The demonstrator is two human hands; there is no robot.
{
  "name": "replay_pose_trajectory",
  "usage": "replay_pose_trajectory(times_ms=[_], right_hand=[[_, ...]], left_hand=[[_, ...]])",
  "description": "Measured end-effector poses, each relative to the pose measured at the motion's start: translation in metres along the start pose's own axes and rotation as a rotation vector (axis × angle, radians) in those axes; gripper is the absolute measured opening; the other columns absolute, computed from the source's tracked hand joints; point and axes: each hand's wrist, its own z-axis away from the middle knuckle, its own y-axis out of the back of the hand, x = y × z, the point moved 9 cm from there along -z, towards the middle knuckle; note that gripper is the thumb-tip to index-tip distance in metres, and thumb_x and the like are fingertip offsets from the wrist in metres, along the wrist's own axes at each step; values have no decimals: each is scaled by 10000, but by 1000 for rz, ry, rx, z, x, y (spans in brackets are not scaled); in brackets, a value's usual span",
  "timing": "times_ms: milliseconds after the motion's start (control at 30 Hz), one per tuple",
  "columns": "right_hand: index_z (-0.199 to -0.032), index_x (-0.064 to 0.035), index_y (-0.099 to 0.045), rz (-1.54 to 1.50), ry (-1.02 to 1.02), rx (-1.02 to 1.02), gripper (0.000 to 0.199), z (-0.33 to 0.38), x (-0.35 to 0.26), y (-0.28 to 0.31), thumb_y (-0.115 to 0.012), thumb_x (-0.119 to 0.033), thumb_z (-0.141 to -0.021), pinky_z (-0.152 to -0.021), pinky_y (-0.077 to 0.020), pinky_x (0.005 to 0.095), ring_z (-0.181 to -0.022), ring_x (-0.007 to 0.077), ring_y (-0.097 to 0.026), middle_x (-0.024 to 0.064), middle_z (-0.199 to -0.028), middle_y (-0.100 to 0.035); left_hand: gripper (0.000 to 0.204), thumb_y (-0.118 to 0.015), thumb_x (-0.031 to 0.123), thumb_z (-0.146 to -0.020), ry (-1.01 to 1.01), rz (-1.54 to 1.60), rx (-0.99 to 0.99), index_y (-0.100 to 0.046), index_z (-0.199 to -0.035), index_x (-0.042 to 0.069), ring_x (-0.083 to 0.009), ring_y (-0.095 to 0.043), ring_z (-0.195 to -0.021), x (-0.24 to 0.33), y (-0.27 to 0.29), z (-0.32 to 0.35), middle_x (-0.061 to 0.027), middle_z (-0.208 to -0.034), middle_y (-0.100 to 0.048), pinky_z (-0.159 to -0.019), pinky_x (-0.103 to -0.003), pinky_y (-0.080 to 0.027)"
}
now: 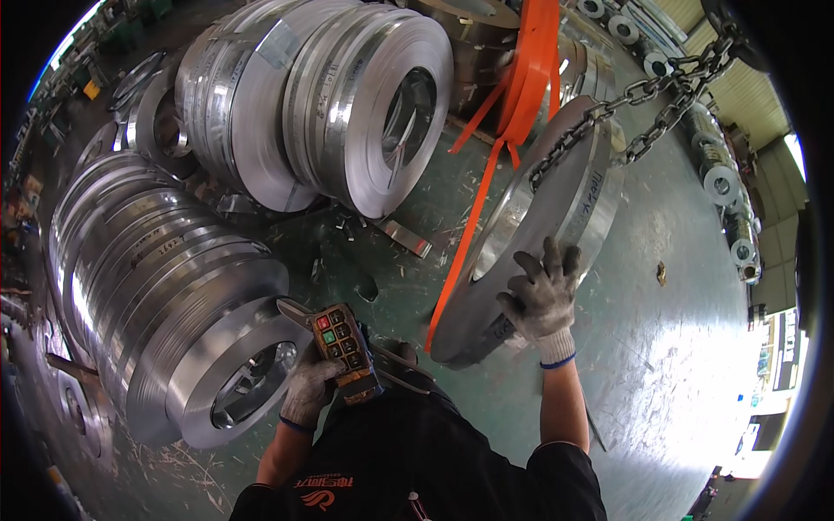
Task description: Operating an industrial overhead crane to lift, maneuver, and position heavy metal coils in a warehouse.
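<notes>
My left hand (309, 384), in a grey-white work glove, grips a worn handheld remote control (342, 340) with red, green and dark buttons. Behind the remote a pointed metal tip (295, 310) sticks out on the left and slim curved handles (408, 379) on the right; the remote hides how they join. My right hand (545, 293), gloved too, has its fingers spread at the side of a large steel strip coil (521, 260); whether the palm presses on it I cannot tell. The coil stands tilted, with a heavy chain (569, 143) running through its bore.
Several steel coils lie in a row at the left (165, 278), and more stand at the back (347, 113). Orange strapping (526, 78) hangs by the far coils, one strand trailing down beside the tilted coil. A metal scrap (405, 238) lies on the green floor (643, 347).
</notes>
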Motion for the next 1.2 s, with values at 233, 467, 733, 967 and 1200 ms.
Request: replay_pose_trajectory(times_ms=[233,467,733,967,1200], right_hand=[[-811,-148,-705,-25,43,32,296,-17,-29,-6,-849,-326,-623,-1123,-240,752,-1421,384,-404,5,-1123,-659],[-834,-168,-727,-9,86,119,251,-29,-64,5,-846,-285,-647,-1106,-266,734,-1378,378,-454,7,-1038,-686],[-825,-166,-739,16,103,171,199,-29,-99,22,-837,-273,-689,-1120,-269,726,-1373,366,-456,6,-1051,-693],[-839,-166,-695,16,141,281,230,-17,-120,27,-848,-251,-689,-1110,-279,679,-1376,358,-463,2,-1070,-685],[-931,-199,-684,122,242,362,247,-4,-144,26,-823,-303,-755,-1091,-294,645,-1378,337,-478,-26,-1153,-640]], left_hand=[[880,-738,79,-675,-52,38,81,-412,-1484,-37,-353,-693,-1103,-10,19,37,-189,-1281,-643,-991,-498,-580],[864,-681,41,-657,-138,88,125,-418,-1475,-60,-346,-695,-1097,-26,28,88,-199,-1297,-640,-992,-482,-577],[847,-645,-2,-655,-181,131,165,-414,-1468,-56,-348,-690,-1115,-45,41,139,-194,-1275,-647,-1001,-483,-574],[873,-635,-21,-648,-214,144,125,-401,-1489,-44,-350,-679,-1146,-52,52,164,-190,-1308,-637,-1025,-493,-558],[922,-742,48,-629,-220,89,126,-417,-1488,-32,-323,-679,-1141,-66,69,192,-174,-1305,-639,-1011,-469,-564]])
